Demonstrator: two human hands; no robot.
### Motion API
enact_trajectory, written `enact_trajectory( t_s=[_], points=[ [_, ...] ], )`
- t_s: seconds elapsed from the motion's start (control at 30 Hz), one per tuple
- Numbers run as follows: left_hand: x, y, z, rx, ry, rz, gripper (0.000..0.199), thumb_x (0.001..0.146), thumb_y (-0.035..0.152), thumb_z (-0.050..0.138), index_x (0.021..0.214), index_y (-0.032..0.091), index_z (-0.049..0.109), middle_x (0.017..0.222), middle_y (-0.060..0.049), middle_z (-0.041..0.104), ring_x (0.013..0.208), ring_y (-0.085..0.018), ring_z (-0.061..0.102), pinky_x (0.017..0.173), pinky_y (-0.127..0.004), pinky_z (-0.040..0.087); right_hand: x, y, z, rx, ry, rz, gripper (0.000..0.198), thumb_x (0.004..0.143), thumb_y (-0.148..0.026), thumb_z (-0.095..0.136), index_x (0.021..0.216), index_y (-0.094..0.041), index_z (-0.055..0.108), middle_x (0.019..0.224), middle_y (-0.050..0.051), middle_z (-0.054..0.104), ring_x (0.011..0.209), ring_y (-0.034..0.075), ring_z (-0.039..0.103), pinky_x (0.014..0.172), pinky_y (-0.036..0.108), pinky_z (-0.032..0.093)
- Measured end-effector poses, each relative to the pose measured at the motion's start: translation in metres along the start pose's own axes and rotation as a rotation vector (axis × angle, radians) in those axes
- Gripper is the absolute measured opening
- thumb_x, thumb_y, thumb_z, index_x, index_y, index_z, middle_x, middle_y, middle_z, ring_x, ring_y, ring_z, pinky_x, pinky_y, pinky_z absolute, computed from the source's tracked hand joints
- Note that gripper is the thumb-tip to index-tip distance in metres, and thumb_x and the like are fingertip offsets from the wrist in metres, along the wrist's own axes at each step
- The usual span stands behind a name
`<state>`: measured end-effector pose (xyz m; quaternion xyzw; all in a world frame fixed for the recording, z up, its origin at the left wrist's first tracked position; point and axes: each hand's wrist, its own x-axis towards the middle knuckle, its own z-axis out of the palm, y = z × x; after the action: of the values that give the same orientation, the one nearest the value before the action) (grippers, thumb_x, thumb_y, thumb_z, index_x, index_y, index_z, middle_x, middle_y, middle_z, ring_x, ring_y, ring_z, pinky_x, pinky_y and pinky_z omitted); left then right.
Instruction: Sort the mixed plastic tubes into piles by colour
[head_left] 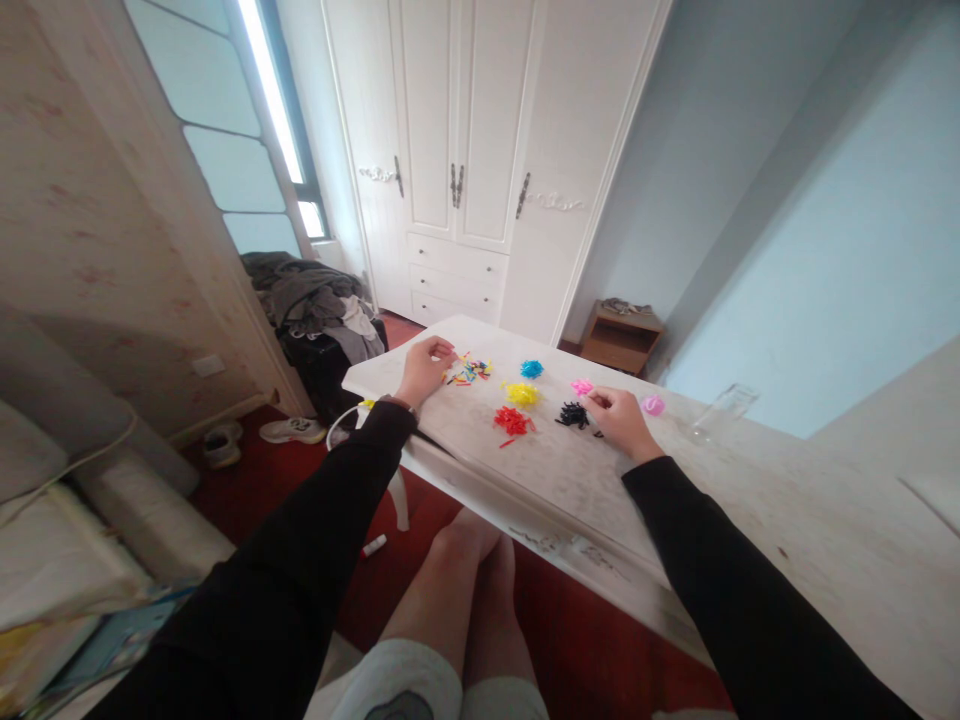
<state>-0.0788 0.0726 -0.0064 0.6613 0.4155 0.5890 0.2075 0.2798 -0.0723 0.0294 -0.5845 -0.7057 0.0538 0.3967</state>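
Small piles of coloured pieces, too small to identify, lie on the white table. My left hand [428,366] is at the mixed-colour pile [473,370], its fingers curled together; what they hold, if anything, cannot be made out. At the black pile [573,415], my right hand [616,418] has thumb and fingertips pinched, with any piece between them hidden. Just beyond those fingertips sits a pink pile [581,387]. Blue [532,369], yellow [521,394] and red [513,422] piles lie between my hands.
Right of my right hand are a pink bundle [653,405] and a clear glass container [721,414]. The white table [555,480] has its front edge above my knees. A white wardrobe [480,130] and a small brown cabinet [619,340] stand beyond it. Clothes [307,300] are heaped at left.
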Motion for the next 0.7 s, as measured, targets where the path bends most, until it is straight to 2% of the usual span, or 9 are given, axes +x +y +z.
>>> enact_trajectory(
  t_s=[0.33, 0.7],
  points=[
    [-0.0002, -0.0015, 0.0011, -0.021, -0.035, -0.043, 0.016, 0.071, 0.028, 0.077, 0.078, 0.016, 0.067, 0.082, -0.007, 0.073, 0.077, -0.019, 0.068, 0.074, -0.032, 0.055, 0.0009, -0.0017, -0.0010, -0.009, -0.037, 0.017, 0.030, 0.080, -0.039, 0.055, 0.058, -0.019, 0.054, 0.056, 0.000, 0.048, 0.058, 0.014, 0.042, 0.061, 0.031, 0.030],
    [-0.0018, 0.0030, 0.0004, -0.099, -0.074, -0.096, 0.021, 0.070, 0.031, 0.080, 0.080, 0.016, 0.069, 0.086, -0.010, 0.077, 0.085, -0.024, 0.073, 0.079, -0.035, 0.057, 0.0006, -0.0015, -0.0002, -0.001, -0.037, 0.020, 0.029, 0.080, -0.038, 0.055, 0.057, -0.019, 0.052, 0.056, -0.001, 0.047, 0.058, 0.014, 0.041, 0.061, 0.031, 0.029]
  ],
)
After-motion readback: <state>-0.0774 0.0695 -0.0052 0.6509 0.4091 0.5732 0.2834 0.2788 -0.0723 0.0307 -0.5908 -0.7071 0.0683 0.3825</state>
